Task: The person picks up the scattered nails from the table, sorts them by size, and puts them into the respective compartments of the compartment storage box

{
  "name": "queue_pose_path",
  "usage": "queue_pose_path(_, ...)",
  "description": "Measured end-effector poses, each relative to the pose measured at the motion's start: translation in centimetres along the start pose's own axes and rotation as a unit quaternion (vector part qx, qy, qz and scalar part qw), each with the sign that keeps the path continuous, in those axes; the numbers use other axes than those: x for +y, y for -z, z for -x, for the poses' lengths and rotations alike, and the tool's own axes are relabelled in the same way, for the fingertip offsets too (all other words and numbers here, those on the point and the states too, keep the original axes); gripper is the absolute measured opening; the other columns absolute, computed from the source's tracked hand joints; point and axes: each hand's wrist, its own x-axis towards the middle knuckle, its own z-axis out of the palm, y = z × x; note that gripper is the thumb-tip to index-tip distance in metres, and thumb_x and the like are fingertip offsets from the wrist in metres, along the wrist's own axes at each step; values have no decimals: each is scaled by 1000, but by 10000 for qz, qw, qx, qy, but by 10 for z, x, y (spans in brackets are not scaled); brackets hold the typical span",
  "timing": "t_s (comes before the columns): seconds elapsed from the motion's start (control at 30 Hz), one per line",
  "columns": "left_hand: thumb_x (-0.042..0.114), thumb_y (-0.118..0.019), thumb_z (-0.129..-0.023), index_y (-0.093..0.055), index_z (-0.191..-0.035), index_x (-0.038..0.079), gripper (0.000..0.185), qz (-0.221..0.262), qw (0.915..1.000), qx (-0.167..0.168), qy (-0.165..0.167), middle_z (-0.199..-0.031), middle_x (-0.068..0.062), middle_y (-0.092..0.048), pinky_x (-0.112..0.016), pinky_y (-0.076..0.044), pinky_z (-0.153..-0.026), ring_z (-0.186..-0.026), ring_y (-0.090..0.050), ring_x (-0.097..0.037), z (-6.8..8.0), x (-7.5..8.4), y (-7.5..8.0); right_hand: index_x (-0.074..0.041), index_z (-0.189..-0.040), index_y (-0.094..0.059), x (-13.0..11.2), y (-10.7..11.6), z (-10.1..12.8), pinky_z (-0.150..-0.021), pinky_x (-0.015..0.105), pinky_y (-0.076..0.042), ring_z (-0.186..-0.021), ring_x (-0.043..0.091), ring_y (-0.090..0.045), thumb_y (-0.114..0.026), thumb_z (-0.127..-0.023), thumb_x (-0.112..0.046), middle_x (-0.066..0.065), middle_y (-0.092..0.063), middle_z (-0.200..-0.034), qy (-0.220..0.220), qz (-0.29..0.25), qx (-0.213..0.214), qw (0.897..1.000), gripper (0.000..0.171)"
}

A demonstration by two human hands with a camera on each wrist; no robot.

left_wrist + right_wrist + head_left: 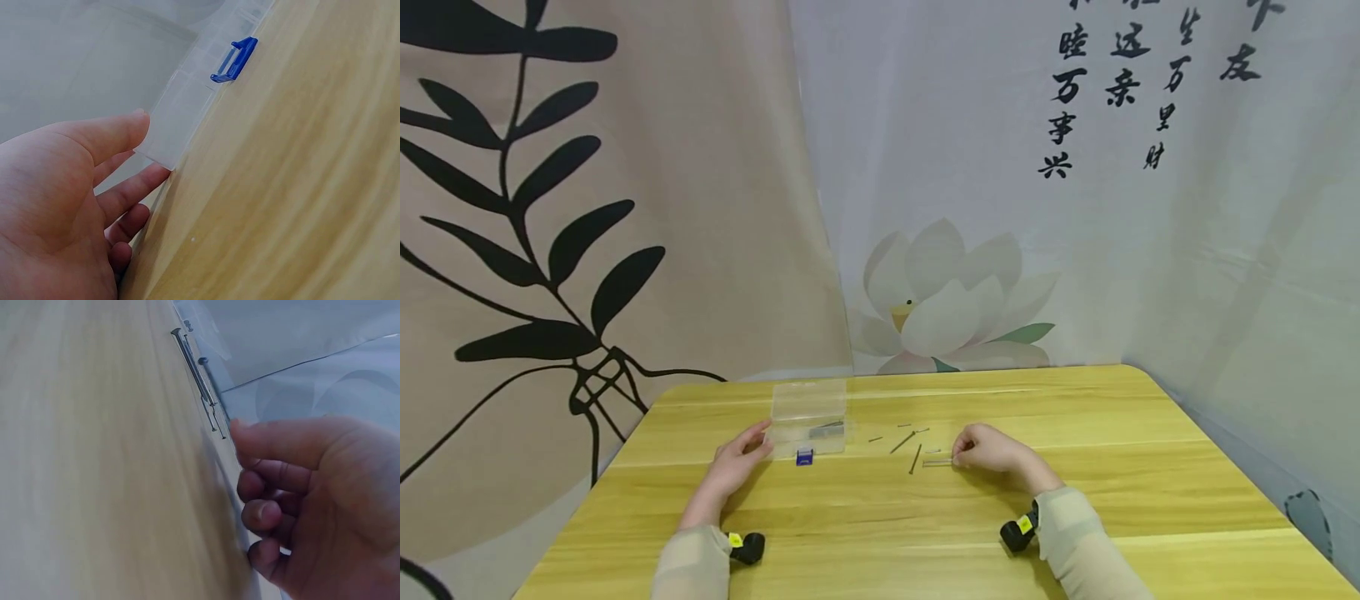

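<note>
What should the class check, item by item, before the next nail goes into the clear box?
1. Clear box steadied by left hand: ok, fingers touch its side.
2. Blue latch undone: cannot tell.
3. Lid open: cannot tell.
4. Right hand at a nail: ok, fingertips at its end.
5. Nail actually gripped: cannot tell.
6. Loose nails away from the table edge: ok.
</note>
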Motion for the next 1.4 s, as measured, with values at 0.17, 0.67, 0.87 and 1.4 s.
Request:
queue_pose_path(0.17,28,-55,-101,-37,-150,9,55,-3,10000,-6,2,-144,-28,-41,-57,-27,-108,-134,-35,-44,0,1,1,-4,-91,-66,2,1,1,-68,31,-44,-77,17,-51,-63,-91,-7,4,-60,-88,10,-233,247,9994,4)
queue_pose_path(0.67,28,-55,-101,-37,-150,9,55,-11,10000,7,28,-145,-29,-40,-58,-26,-109,-134,-35,-44,4,1,1,1,-97,-65,-9,25,3,-71,30,-46,-82,18,-51,-60,-97,-14,7,-58,-94,787,-540,1076,9896,15)
queue_pose_path(0.87,29,-54,-101,-36,-150,10,56,49,10000,-20,26,-145,-28,-39,-58,-26,-108,-135,-34,-44,3,-1,1,-2,-97,-65,-17,31,8,-70,30,-44,-81,21,-48,-61,-97,-15,6,-56,-92,712,-589,1260,9877,13)
queue_pose_path(1.4,30,-55,-100,-37,-150,11,56,-30,10000,-3,-16,-145,-27,-40,-58,-25,-109,-135,-34,-43,-1,-1,1,5,-99,-65,-24,21,5,-68,30,-44,-81,21,-47,-59,-97,-8,7,-55,-93,791,-510,1252,9877,15)
